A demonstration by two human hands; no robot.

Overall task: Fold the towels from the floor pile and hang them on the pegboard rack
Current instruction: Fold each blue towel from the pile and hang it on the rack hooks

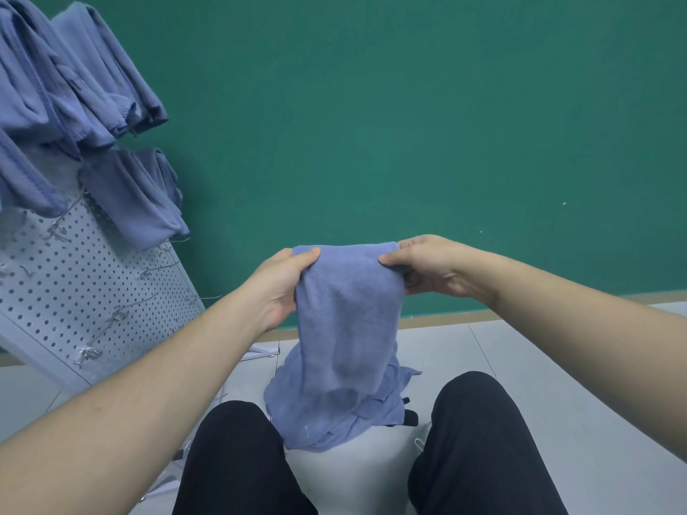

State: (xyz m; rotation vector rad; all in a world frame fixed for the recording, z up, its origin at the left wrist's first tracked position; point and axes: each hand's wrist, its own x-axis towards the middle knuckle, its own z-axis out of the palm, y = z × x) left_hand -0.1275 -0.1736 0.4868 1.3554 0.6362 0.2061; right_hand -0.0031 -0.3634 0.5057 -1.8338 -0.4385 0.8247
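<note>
Between the knees, raised before a green wall (409,124), hangs a folded blue towel (347,321), soft terry with a fine nap, long and narrow. Its top corners are pinched by the left hand (280,288) and the right hand (427,267), each thumb on the near face with fingers curled behind the cloth. Its lower end touches or overlaps the rumpled floor pile (334,418) of like towels; which, I cannot tell. Some dark object at the pile's right edge is mostly hidden. At left leans a white perforated pegboard rack (74,291) with thin wire hooks, its upper hooks draped with hung towels (74,91), cut off by the frame edge
</note>
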